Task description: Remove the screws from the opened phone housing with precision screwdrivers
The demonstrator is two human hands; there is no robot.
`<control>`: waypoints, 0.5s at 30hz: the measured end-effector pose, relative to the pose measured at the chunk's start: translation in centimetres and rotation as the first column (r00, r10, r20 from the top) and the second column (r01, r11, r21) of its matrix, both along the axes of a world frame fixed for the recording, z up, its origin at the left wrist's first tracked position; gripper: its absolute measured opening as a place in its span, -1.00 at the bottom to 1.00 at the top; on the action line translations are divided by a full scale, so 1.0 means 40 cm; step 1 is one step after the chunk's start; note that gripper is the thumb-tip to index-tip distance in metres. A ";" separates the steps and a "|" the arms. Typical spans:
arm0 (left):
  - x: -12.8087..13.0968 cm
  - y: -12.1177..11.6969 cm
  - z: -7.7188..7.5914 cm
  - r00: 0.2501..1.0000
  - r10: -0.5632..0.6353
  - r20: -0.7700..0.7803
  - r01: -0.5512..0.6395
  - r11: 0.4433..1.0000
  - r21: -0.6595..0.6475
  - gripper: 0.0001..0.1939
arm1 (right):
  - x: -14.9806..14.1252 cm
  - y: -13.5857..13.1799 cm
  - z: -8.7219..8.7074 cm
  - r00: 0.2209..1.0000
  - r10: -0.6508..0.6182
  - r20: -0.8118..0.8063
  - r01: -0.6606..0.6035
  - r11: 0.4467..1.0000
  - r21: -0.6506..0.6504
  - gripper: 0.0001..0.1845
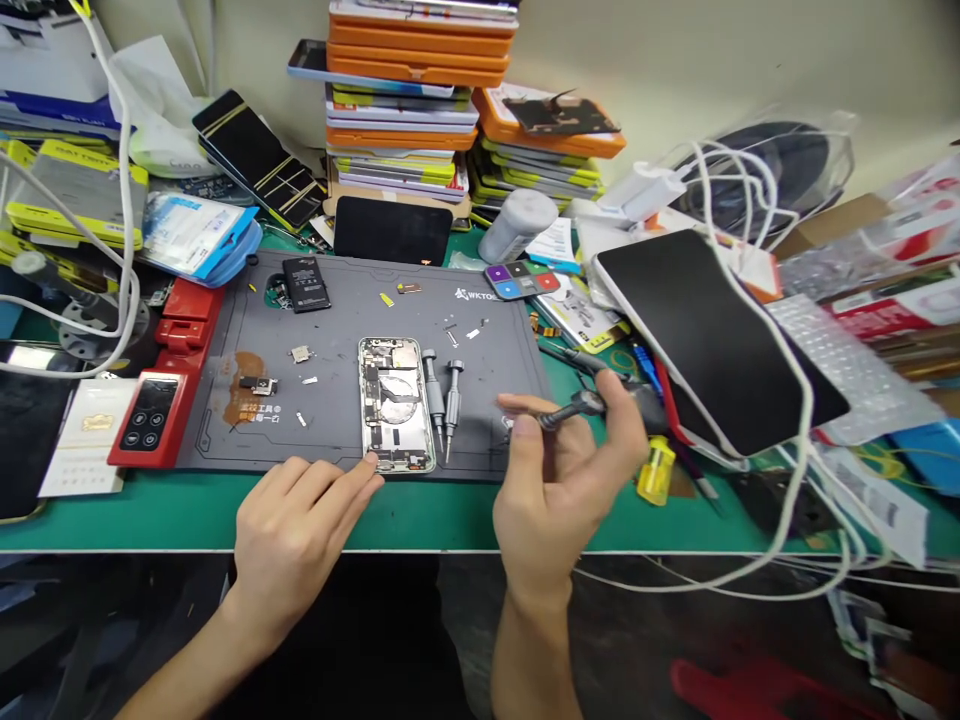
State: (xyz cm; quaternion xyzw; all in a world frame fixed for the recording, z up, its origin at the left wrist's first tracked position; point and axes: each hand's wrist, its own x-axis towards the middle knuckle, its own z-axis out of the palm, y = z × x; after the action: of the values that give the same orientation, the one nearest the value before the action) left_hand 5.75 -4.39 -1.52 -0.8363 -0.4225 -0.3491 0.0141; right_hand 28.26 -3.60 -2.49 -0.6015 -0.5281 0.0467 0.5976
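An opened phone point(401, 400), its inner boards and round coil showing, lies on the grey work mat point(337, 350). My left hand point(300, 520) rests at the phone's lower left corner, index fingertip touching the edge and fingers stretched out close together. Right of the phone, above the mat's edge, my right hand point(562, 480) is closed around a dark screwdriver point(574, 408); its tip is hard to make out. Two grey screwdrivers point(453, 400) lie beside the phone. A black battery point(307, 285), a camera module point(259, 385) and small metal parts are spread over the mat.
A red device with buttons point(150, 415) borders the mat on the left. Stacked orange and yellow boxes point(405, 120) rise at the back. On the right lie a tablet point(720, 340), looping white cables point(799, 440) and a yellow-handled tool point(656, 470).
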 end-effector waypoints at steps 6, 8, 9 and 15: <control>-0.003 0.001 -0.001 1.000 -0.010 -0.015 0.010 1.000 -0.008 -0.76 | -0.061 0.005 0.043 0.984 -0.023 -0.174 0.049 0.987 0.150 -0.60; -0.004 0.000 -0.001 1.000 -0.012 -0.023 0.011 1.000 -0.019 -0.76 | -0.105 0.003 0.055 0.909 0.213 -0.358 -0.176 0.975 0.133 -0.55; -0.004 -0.001 -0.001 1.000 -0.014 -0.023 0.014 1.000 -0.024 -0.76 | -0.125 0.001 0.058 0.870 0.277 -0.408 -0.246 0.961 0.128 -0.52; -0.002 -0.002 0.001 0.999 -0.031 -0.013 0.030 0.998 -0.050 -0.70 | -0.175 -0.011 0.038 0.873 0.310 -0.377 -0.286 0.951 0.120 -0.46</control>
State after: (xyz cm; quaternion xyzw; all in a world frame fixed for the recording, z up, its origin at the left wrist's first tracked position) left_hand 5.68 -4.47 -1.46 -0.8451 -0.4182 -0.3328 -0.0092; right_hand 21.27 -4.03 -0.96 -0.4729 -0.4856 0.2415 0.6944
